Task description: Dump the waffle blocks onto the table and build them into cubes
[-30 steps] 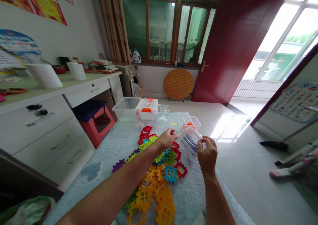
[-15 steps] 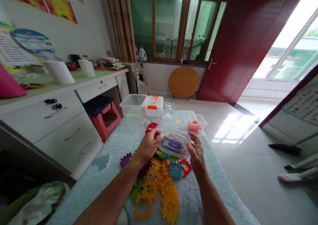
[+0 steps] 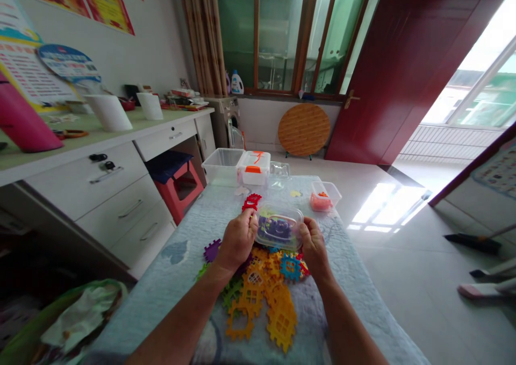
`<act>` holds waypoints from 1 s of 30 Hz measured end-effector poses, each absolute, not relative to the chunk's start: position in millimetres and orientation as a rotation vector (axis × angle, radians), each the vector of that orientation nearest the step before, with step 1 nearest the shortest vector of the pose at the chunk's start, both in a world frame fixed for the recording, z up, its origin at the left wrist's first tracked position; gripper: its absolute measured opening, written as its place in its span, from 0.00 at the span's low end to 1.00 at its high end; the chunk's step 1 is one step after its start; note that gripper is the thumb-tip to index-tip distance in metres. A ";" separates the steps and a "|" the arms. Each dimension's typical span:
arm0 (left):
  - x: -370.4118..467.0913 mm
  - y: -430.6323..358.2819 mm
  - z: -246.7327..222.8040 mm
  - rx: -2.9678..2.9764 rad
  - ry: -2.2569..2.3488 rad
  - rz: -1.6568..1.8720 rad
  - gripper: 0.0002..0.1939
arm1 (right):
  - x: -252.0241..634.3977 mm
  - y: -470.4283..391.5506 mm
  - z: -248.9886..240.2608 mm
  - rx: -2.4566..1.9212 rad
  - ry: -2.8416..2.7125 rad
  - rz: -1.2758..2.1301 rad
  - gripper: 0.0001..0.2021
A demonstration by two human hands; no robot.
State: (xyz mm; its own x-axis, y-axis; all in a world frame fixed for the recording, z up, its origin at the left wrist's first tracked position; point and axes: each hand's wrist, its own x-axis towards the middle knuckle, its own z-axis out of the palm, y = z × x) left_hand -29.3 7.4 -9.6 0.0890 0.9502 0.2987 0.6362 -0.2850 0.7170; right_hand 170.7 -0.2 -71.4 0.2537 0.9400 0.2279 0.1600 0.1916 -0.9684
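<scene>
A clear plastic container (image 3: pixel 280 226) with a clear lid hangs over the middle of the cloth-covered table, dark purple pieces visible through it. My left hand (image 3: pixel 238 237) is closed on its left end, and my right hand (image 3: pixel 314 242) grips the right end. Beneath and in front of it lies a pile of toothed plastic pieces: orange ones (image 3: pixel 282 312), a blue one (image 3: pixel 290 267), green ones (image 3: pixel 231 294) and a purple one (image 3: pixel 212 250). Red pieces (image 3: pixel 252 201) rest just beyond my left hand.
At the table's far end stand an open clear bin (image 3: pixel 223 167) and a white box with orange latches (image 3: pixel 253 169). A small tub (image 3: pixel 322 197) of orange-pink pieces sits far right. A red stool (image 3: pixel 177 185) is left of the table.
The container is turned more level between my hands, and my right fingers have closed more tightly on its end. The whole view has shifted slightly, moving the scene to the right.
</scene>
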 end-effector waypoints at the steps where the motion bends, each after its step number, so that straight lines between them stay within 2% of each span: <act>1: -29.2 7.4 -10.2 1.977 1.562 1.054 0.17 | 170.8 0.2 -71.8 -1.272 -1.200 0.759 0.16; 7: -31.9 6.6 -12.9 1.919 1.439 1.129 0.19 | 171.7 0.7 -71.4 -1.310 -1.201 0.687 0.16; 17: -56.6 13.1 -12.7 1.794 1.131 1.128 0.19 | 165.1 -3.6 -62.7 -1.128 -0.984 0.978 0.14; 19: -59.8 10.9 -12.4 1.731 0.976 1.073 0.24 | 163.7 -4.1 -63.4 -1.102 -0.939 1.048 0.15; 22: -58.4 5.1 -14.8 1.648 0.822 0.959 0.46 | 161.6 -5.3 -63.6 -1.092 -0.929 1.120 0.17; 23: -56.8 3.4 -16.3 1.630 0.815 0.958 0.49 | 161.0 -5.7 -63.5 -1.092 -0.944 1.131 0.17; 30: -54.8 2.1 -19.6 1.468 0.786 1.035 0.44 | 160.2 -4.8 -64.4 -1.139 -1.164 1.064 0.15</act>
